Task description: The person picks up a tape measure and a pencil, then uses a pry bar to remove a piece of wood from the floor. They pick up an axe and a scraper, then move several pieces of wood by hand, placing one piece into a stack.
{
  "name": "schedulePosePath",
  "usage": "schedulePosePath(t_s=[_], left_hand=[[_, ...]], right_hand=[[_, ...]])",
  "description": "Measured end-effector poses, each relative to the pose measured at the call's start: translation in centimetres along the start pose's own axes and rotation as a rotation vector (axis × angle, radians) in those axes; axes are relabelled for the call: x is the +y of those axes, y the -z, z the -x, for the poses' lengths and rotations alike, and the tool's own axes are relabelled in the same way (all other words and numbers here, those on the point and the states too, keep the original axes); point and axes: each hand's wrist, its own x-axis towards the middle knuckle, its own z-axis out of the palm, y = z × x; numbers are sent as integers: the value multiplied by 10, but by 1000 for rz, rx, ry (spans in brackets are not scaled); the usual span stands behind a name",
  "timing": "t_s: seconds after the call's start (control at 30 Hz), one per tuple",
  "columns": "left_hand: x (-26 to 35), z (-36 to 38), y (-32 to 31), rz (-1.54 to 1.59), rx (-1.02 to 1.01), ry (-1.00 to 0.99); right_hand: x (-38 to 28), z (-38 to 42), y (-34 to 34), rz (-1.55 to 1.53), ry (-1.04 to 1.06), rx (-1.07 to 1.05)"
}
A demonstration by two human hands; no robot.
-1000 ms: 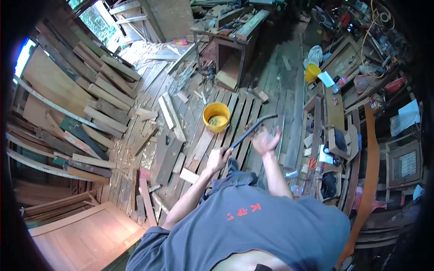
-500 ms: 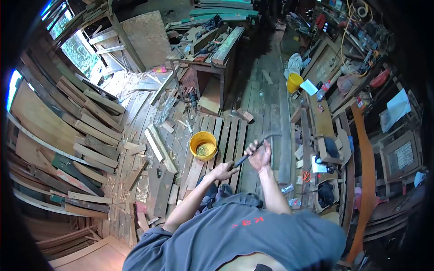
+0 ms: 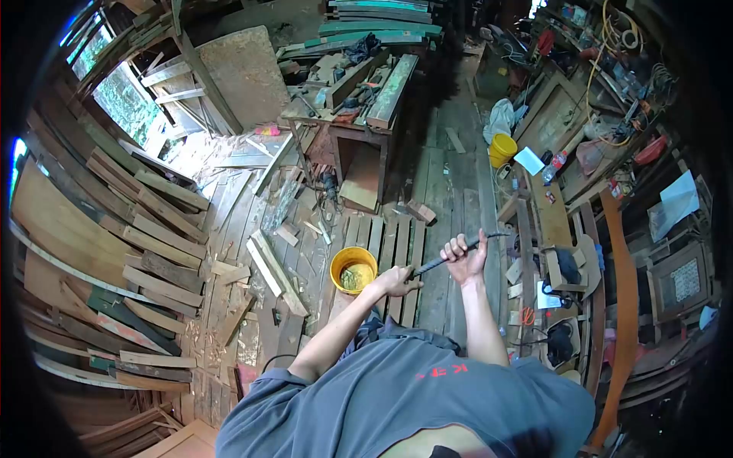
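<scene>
bar: dark metal crowbar (image 3: 450, 256) held w/ both hands out in front of torso, above the plank floor (image 3: 439, 191)
long axis: runs lower-left to upper-right, roughly level; hooked end sticks out past the right fist twd the low bench (image 3: 551, 217)
left hand (image 3: 397, 281): at the near/lower end, fingers curled round the shaft, thumb side up
right hand (image 3: 464, 256): further up the shaft, clenched tight in a full fist, knuckles facing cam
nearer hand: right sits closer to the hook, left closer to the body
below: yellow bucket (image 3: 353, 269) on floor just left of left hand, not touching
around: loose offcuts (image 3: 269, 263), workbench (image 3: 359, 91) well beyond
</scene>
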Motion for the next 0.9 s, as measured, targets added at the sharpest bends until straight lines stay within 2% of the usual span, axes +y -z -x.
schedulePosePath(t_s=[0.2,0.3,0.37,0.4,0.5,0.57,0.67,0.7,0.73,0.77,0.8,0.9], left_hand=[[-18,-24,31,158,91,-124],[-23,-38,36,201,88,26],[-24,-47,43,228,107,56],[-22,-52,51,210,93,70],[-26,-75,66,191,136,105],[-27,-92,82,201,96,144],[-64,-140,80,318,11,124],[-78,-159,80,386,-67,175],[-43,-158,111,520,-8,85],[-61,-181,106,590,-68,185],[-50,-191,122,794,-194,283],[-48,-234,146,1030,-320,325]], right_hand=[[8,-52,-13,-1,18,53],[14,-70,-6,-20,23,100],[11,-87,-9,-16,41,180],[7,-94,-1,-38,33,103],[4,-121,22,9,73,204],[-6,-140,37,27,63,201],[-25,-172,51,76,46,262],[-32,-187,59,116,60,253],[-39,-203,66,157,77,253],[-50,-217,72,199,95,251],[-60,-230,72,208,105,238],[-87,-267,70,264,125,231]])
